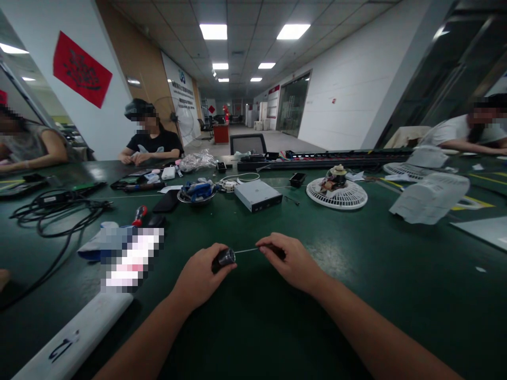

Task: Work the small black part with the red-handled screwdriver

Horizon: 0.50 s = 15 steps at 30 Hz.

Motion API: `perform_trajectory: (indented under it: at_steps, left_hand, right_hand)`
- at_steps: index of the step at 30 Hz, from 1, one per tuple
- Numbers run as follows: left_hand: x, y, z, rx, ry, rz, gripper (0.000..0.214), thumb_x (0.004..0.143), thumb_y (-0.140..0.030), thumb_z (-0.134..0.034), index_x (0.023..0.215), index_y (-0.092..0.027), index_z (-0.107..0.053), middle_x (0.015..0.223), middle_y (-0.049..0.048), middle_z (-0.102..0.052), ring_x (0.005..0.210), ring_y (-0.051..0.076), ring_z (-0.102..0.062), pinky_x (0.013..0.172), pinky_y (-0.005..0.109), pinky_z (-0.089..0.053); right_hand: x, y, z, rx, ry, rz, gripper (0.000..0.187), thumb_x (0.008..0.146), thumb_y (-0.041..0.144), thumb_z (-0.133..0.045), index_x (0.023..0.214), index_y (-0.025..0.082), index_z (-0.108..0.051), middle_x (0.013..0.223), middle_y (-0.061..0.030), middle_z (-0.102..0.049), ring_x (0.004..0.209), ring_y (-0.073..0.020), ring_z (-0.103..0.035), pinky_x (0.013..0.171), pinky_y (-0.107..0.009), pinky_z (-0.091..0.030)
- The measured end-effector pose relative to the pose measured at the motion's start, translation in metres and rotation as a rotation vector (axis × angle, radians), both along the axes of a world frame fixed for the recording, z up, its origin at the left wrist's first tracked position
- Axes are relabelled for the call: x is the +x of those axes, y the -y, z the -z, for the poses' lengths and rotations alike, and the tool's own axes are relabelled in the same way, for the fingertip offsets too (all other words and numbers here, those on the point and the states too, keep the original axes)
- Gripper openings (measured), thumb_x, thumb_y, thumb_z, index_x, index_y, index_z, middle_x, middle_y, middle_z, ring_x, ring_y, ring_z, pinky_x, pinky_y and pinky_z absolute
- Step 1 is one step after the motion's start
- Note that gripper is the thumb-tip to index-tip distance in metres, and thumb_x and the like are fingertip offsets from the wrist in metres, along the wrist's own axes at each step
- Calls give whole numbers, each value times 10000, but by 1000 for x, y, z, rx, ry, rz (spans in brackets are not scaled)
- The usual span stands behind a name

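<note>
My left hand (pixel 200 277) is closed around a small dark cylindrical part (pixel 224 258) with a shiny end. A thin metal shaft (pixel 246 250) runs from that end to my right hand (pixel 288 259). The right hand is closed in a pinch around a dark handle (pixel 276 249) at the shaft's other end; it looks like a small screwdriver. Both hands hover just above the green table (pixel 356 274), close to my body.
A grey drive box (pixel 257 195), a metal bowl of parts (pixel 196 192), a white fan grille with motor (pixel 337 193) and white fan housings (pixel 431 197) lie beyond. Black cables (pixel 51 208), a red-handled screwdriver (pixel 139 215) and a white panel (pixel 75 338) sit left. Other people sit around the table.
</note>
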<state>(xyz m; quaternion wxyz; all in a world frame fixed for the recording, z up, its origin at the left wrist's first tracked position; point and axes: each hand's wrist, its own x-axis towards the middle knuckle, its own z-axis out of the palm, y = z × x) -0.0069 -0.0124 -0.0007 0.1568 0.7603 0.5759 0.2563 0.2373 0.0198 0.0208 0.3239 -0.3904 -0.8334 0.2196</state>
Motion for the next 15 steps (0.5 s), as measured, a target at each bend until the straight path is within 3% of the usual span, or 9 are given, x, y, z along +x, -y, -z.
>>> perform_trajectory:
  at_steps: [10,15]
  left_hand:
    - [1,1,-1,-3,-17,-6,311,851,-426,-603,1102,-243,-598,1028,34,-679,915,228,-628,809,370,-479]
    - [2,0,1,11,-46,24,293,837,-403,-631,1093,-262,-609,1041,16,-678,917,225,-620,807,370,-473]
  right_hand:
    - [0,0,-1,-106,-14,35,206,910,274,-525,969,185,-701,799,-24,-669,669,-137,-568,603,-260,-409]
    - [-1,-2,1,-254,-10,-1,254,922,325,-498,953,182,-705,700,-9,-638,612,-139,-538,560,-257,-384]
